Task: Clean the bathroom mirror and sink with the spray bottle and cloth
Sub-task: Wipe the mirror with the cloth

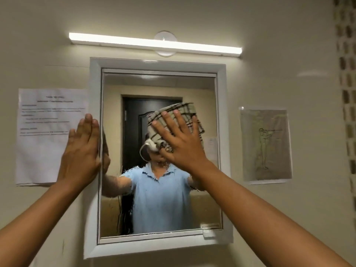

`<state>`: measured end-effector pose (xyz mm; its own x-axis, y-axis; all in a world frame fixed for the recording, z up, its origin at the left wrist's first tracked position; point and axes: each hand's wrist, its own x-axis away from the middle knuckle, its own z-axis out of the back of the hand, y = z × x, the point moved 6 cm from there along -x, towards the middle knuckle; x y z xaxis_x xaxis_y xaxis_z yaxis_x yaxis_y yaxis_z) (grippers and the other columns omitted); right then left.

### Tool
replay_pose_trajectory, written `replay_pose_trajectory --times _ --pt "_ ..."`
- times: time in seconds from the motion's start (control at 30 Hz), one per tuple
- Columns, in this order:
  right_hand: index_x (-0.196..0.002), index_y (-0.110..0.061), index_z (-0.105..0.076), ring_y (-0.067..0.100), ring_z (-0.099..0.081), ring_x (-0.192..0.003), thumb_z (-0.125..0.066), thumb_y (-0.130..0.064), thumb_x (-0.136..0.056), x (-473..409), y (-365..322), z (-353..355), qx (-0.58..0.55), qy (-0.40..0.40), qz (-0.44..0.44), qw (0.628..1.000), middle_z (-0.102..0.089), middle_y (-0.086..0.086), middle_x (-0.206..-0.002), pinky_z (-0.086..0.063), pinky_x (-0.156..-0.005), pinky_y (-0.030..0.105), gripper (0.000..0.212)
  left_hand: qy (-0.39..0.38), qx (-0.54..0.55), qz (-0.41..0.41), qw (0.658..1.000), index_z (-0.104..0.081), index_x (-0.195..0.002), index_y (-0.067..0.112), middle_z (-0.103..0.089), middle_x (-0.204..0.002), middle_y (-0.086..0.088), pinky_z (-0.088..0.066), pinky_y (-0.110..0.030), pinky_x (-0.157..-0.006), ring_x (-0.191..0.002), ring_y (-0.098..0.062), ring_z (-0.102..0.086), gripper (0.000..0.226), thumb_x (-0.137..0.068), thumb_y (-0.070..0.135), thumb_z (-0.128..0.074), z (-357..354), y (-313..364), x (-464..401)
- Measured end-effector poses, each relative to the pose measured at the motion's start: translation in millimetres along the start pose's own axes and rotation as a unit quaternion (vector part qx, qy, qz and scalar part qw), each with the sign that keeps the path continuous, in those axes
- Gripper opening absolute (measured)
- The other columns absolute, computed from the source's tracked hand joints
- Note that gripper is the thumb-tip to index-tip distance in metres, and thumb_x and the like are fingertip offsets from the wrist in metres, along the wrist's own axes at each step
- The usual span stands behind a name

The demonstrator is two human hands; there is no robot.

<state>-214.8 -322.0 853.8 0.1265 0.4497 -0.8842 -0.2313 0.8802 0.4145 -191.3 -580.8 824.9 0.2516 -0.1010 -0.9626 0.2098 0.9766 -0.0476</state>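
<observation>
The mirror (154,205) hangs on the wall in a white frame (94,189). My right hand (181,139) lies flat with spread fingers on a beige checked cloth (185,110), pressing it against the upper middle of the glass. My left hand (82,149) is flat, fingers straight and together, resting on the frame's left edge. The glass reflects a person in a light blue shirt. Neither the spray bottle nor the sink is in view.
A lit tube lamp (154,43) runs above the mirror. A printed sheet (48,120) is taped to the wall on the left, a drawing in a plastic sleeve (265,145) on the right. A patterned tile strip (346,93) runs down the far right.
</observation>
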Motion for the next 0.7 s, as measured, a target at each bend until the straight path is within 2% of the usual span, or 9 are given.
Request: replay_pose_trajectory --times 0.1,0.2,0.4,0.47,0.57,0.63,0.7 --pt "-0.157 -0.037 -0.015 0.027 0.0 -0.154 -0.04 -0.06 -0.095 18 42 5 -0.004 0.009 -0.071 0.997 -0.007 0.0 -0.167 -0.005 -0.115 0.068 0.07 0.002 -0.002 0.01 1.0 -0.003 -0.159 0.012 0.002 -0.167 -0.008 -0.004 -0.044 -0.125 -0.154 -0.021 0.005 0.077 -0.087 0.023 -0.028 -3 -1 2" --pt "-0.157 -0.036 -0.016 0.025 0.001 -0.154 -0.044 -0.059 -0.097 39 56 6 -0.008 0.018 -0.122 0.992 -0.006 -0.002 -0.167 -0.004 -0.116 0.067 0.07 0.005 -0.003 0.018 1.0 -0.003 -0.159 0.013 0.001 -0.167 -0.007 -0.005 -0.045 -0.125 -0.154 -0.02 0.004 0.076 -0.088 0.021 -0.03 -5 1 6" --pt "-0.158 -0.033 -0.013 0.027 0.004 -0.154 -0.032 -0.062 -0.097 73 17 -5 -0.042 0.027 -0.248 0.968 -0.004 0.001 -0.167 -0.001 -0.117 0.066 0.07 -0.006 -0.011 0.008 1.0 0.001 -0.159 0.015 0.005 -0.167 -0.005 -0.003 -0.042 -0.125 -0.154 -0.018 0.006 0.081 -0.085 0.022 -0.032 -7 0 14" --pt "-0.158 -0.033 -0.013 0.03 0.001 -0.153 -0.036 -0.061 -0.096 74 1 -9 -0.044 0.026 -0.273 0.961 -0.005 0.002 -0.167 -0.004 -0.117 0.067 0.072 -0.012 -0.009 0.001 1.0 0.0 -0.159 0.015 0.003 -0.167 -0.006 -0.006 -0.045 -0.125 -0.154 -0.021 0.004 0.082 -0.083 0.027 -0.029 -7 1 17" --pt "-0.158 -0.032 -0.014 0.031 -0.001 -0.153 -0.033 -0.062 -0.096 58 -19 -11 -0.044 0.027 -0.27 0.961 -0.007 0.004 -0.167 -0.005 -0.116 0.067 0.071 -0.012 -0.002 -0.003 1.0 -0.002 -0.158 0.013 0.001 -0.167 -0.008 -0.01 -0.049 -0.124 -0.154 -0.023 0.001 0.08 -0.084 0.031 -0.026 -7 1 20" --pt "-0.158 -0.031 -0.016 0.032 -0.002 -0.153 -0.032 -0.061 -0.096 43 -38 -12 -0.043 0.027 -0.235 0.971 -0.008 0.004 -0.167 -0.004 -0.116 0.067 0.07 -0.013 0.005 -0.003 1.0 -0.002 -0.159 0.014 0.001 -0.167 -0.008 -0.011 -0.05 -0.124 -0.154 -0.023 0.0 0.08 -0.086 0.028 -0.03 -8 1 21" --pt "-0.158 -0.032 -0.015 0.032 -0.002 -0.153 -0.039 -0.058 -0.095 25 -63 -14 -0.05 0.026 -0.186 0.981 -0.008 0.005 -0.167 -0.003 -0.115 0.068 0.072 -0.014 0.005 -0.002 1.0 -0.002 -0.159 0.013 0.002 -0.167 -0.008 -0.012 -0.05 -0.124 -0.154 -0.023 0.0 0.08 -0.087 0.019 -0.038 -11 0 23"
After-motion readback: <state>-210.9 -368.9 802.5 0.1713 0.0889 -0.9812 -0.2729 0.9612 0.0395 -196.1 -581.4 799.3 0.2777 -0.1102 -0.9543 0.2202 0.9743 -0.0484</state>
